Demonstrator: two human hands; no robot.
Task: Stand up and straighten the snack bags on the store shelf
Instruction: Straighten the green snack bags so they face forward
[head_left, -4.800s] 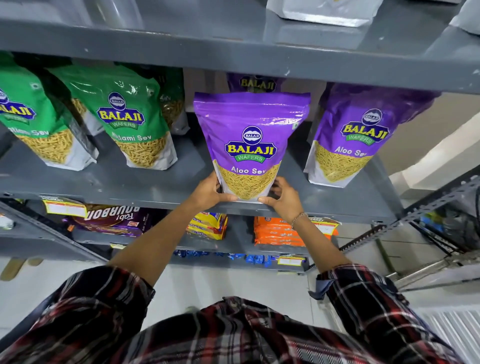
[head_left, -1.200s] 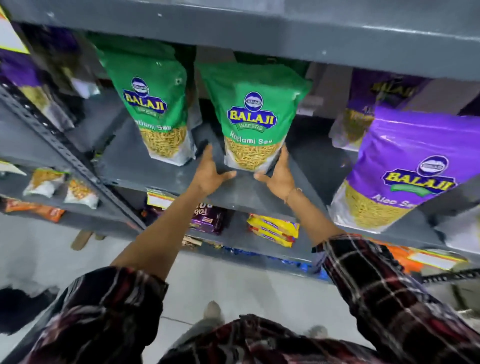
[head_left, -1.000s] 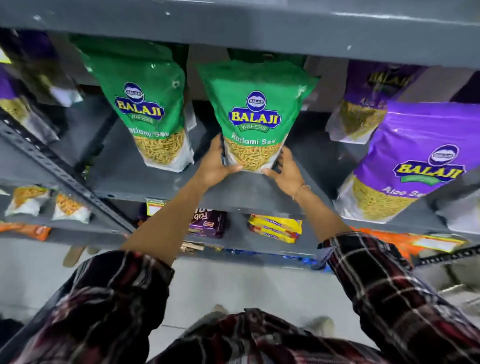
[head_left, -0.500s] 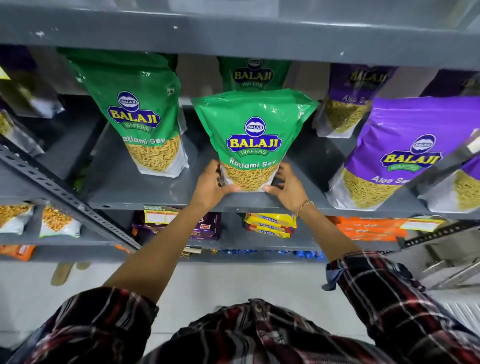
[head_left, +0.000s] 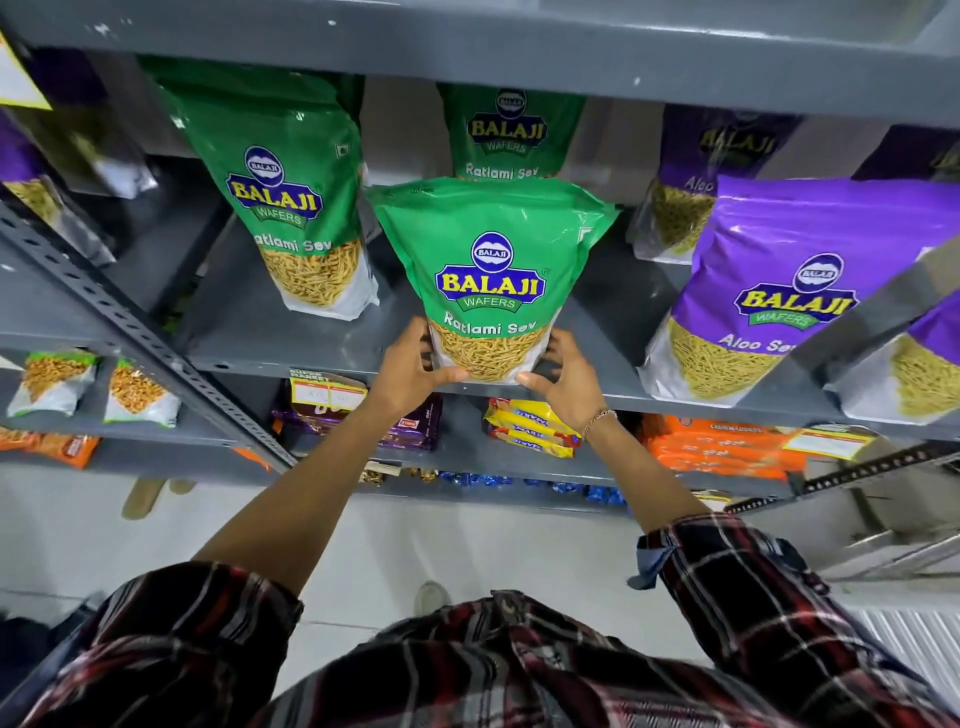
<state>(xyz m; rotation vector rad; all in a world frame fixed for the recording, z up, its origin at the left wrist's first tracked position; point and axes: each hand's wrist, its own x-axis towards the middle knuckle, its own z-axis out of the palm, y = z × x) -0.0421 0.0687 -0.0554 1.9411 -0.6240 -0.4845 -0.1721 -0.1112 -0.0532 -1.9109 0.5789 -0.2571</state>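
A green Ratlami Sev bag (head_left: 491, 270) stands upright at the front edge of the grey shelf (head_left: 270, 343). My left hand (head_left: 410, 366) grips its lower left corner and my right hand (head_left: 563, 382) grips its lower right corner. A second green bag (head_left: 283, 202) stands to its left, and a third green bag (head_left: 506, 132) stands behind it, partly hidden. To the right stand purple Aloo Sev bags: a front one (head_left: 779, 291) and one further back (head_left: 691, 192).
The shelf above (head_left: 519, 47) overhangs the bags closely. A slanted perforated upright (head_left: 130, 332) crosses at left, with small snack packs (head_left: 93, 387) beyond it. Below are biscuit packs: purple (head_left: 410, 428), yellow (head_left: 530, 428) and orange (head_left: 722, 449).
Both hands took hold of the middle green bag's base and drew it forward to the shelf's front edge, uncovering the green bag behind it. Before that they held a purple bag.
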